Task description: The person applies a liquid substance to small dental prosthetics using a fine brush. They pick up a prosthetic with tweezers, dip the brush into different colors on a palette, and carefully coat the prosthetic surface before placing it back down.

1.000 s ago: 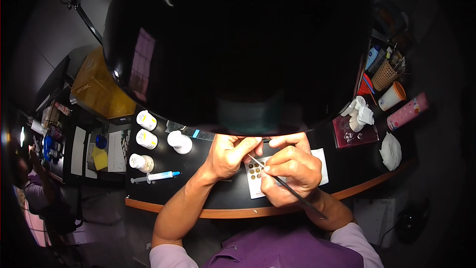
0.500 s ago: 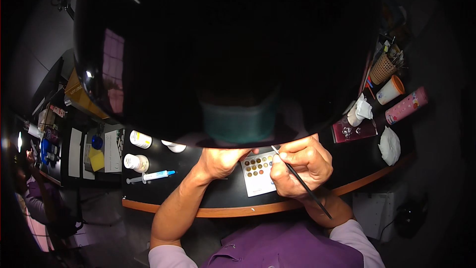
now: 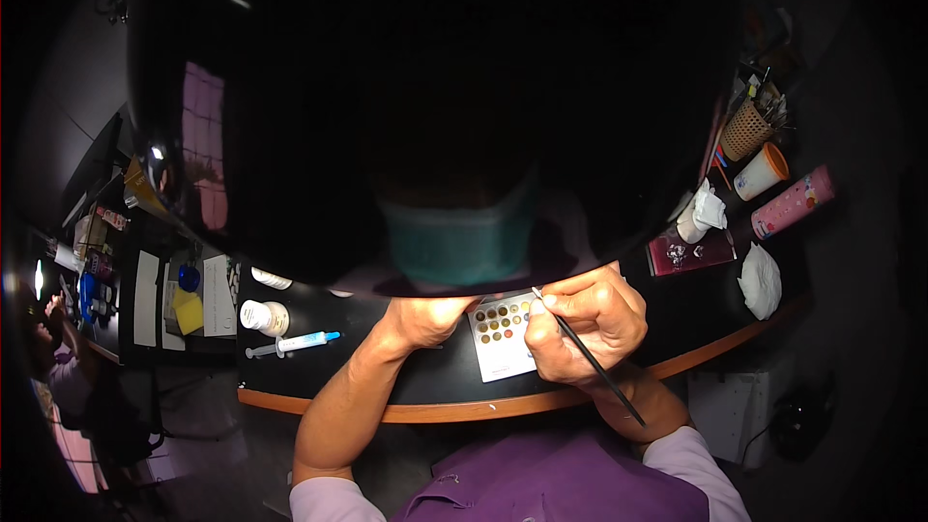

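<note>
My right hand (image 3: 594, 324) pinches a thin paintbrush (image 3: 607, 379) with a dark handle, its light front end pointing up and away from me. Under that hand and to its left lies a white palette card (image 3: 501, 363) with rows of small round spots in browns, yellow and orange; the hand covers its right part. Left of the card, my left hand (image 3: 425, 320) is curled with its back up. Its fingertips are hidden beneath the rim of a glossy dark curved surface (image 3: 435, 116), so what they hold cannot be made out.
At left on the black desk (image 3: 377, 394) are a white bottle (image 3: 266, 316) and a syringe (image 3: 295, 343) with a blue tip. At right lie a crumpled tissue (image 3: 761, 282), a pink cylinder (image 3: 793, 201), an orange-rimmed cup (image 3: 762, 172) and a brush basket (image 3: 745, 130). Another person (image 3: 72, 382) shows far left.
The dark surface has dropped slightly and shifted left, covering more of my left hand and of the bottles behind it. My right hand and the paintbrush have barely moved.
</note>
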The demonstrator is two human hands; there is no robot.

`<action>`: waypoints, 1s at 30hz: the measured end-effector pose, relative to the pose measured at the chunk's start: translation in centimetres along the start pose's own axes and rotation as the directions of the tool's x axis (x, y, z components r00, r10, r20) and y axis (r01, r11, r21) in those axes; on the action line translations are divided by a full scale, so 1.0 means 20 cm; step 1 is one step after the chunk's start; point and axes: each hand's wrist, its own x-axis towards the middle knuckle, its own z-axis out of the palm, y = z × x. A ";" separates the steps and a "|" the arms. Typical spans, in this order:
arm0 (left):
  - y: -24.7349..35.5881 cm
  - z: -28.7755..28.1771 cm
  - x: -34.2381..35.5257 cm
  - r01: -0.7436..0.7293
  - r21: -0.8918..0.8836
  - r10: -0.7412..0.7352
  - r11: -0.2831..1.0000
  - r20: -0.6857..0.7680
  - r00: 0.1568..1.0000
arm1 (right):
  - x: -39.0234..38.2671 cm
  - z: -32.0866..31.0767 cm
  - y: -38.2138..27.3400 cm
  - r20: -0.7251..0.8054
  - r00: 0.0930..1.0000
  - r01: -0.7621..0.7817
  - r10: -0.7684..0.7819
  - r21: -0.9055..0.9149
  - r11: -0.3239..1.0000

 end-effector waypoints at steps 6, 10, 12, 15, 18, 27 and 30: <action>0.02 0.01 0.00 0.010 -0.069 -0.010 0.998 0.004 1.000 | 0.00 0.00 -0.01 -0.003 1.000 -0.005 0.005 0.002 1.000; 0.02 0.01 -0.01 0.067 -0.093 -0.066 0.993 0.011 0.998 | 0.00 -0.01 -0.01 0.005 1.000 -0.002 0.002 0.021 1.000; 0.03 0.01 -0.01 0.109 -0.136 -0.107 0.985 0.020 0.994 | -0.01 -0.01 0.00 -0.010 1.000 -0.001 0.001 0.038 0.999; 0.03 0.01 -0.01 0.150 -0.171 -0.147 0.974 0.031 0.989 | -0.01 0.00 0.00 -0.006 1.000 -0.017 0.018 0.020 1.000; 0.02 0.01 -0.01 0.148 -0.163 -0.145 0.975 0.031 0.989 | -0.01 0.00 0.01 0.004 1.000 0.000 0.000 -0.013 1.000; 0.07 0.02 -0.01 0.261 -0.271 -0.250 0.927 0.076 0.965 | -0.01 0.00 0.02 0.005 1.000 -0.021 0.021 -0.010 1.000; 0.08 0.03 0.00 0.270 -0.263 -0.258 0.926 0.080 0.963 | -0.01 0.00 0.02 -0.002 0.997 -0.076 0.077 0.079 0.994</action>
